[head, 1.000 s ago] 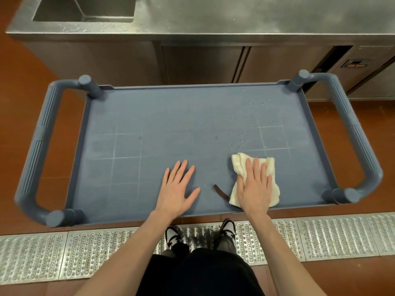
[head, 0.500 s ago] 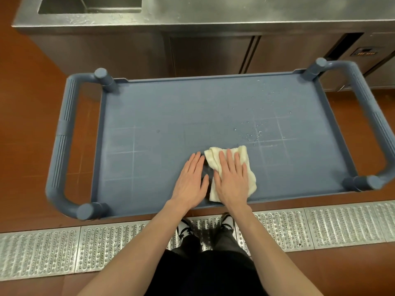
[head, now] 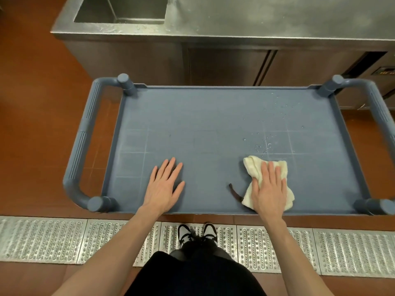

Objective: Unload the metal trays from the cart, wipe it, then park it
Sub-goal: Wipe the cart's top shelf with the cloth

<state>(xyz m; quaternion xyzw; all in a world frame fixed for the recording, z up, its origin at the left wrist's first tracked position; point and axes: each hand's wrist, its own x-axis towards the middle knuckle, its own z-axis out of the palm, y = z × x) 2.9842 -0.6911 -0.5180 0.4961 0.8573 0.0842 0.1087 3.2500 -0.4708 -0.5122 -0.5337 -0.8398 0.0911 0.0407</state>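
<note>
Head view looks down on the blue cart [head: 205, 116], which stands before a steel counter [head: 267, 20] with a sink [head: 121, 9]. On the top shelf the right hand [head: 268, 189] lies flat, fingers straight and close together, pressing a cream cloth [head: 252, 165] near the front edge at the right side. A dark strap [head: 235, 193] sticks out from the cloth to the left. The left hand [head: 163, 186] rests flat on the bare shelf, fingers slightly spread, well apart from the cloth. Water drops [head: 263, 146] lie just behind the cloth. No metal trays are on the shelf.
</note>
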